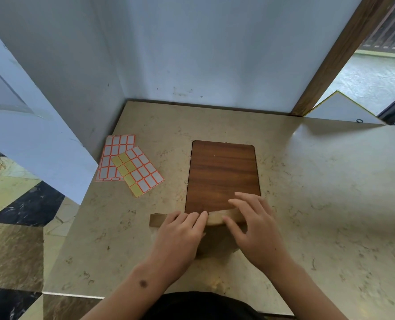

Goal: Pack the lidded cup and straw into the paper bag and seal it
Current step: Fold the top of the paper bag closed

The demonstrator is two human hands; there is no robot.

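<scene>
Pale walls meet in a corner behind a beige marbled tabletop (307, 181), with a patterned tile floor off to the left. A dark wooden board (223, 174) lies flat on the tabletop, and two sheets of label stickers (131, 165) lie overlapping well to its left, near the wall.

The paper bag (217, 229) stands at the near edge of the board, directly under both hands. Its top is folded over into a flap whose long axis runs left to right, with a brown strip of paper sticking out past the left hand. The cup and straw are not visible; presumably they are inside the bag, though that cannot be confirmed.

The left hand (180, 236) presses down on the left part of the fold, fingers together and flat on it. The right hand (254, 225) rests on the right part, fingers spread, thumb against the front of the bag. Neither grip is clamped around anything; both are open, pressing.

Sealing looks like the step in hand. The stickers lie up and to the left of the bag, so the left hand is the nearer one to fetch a label.
</scene>
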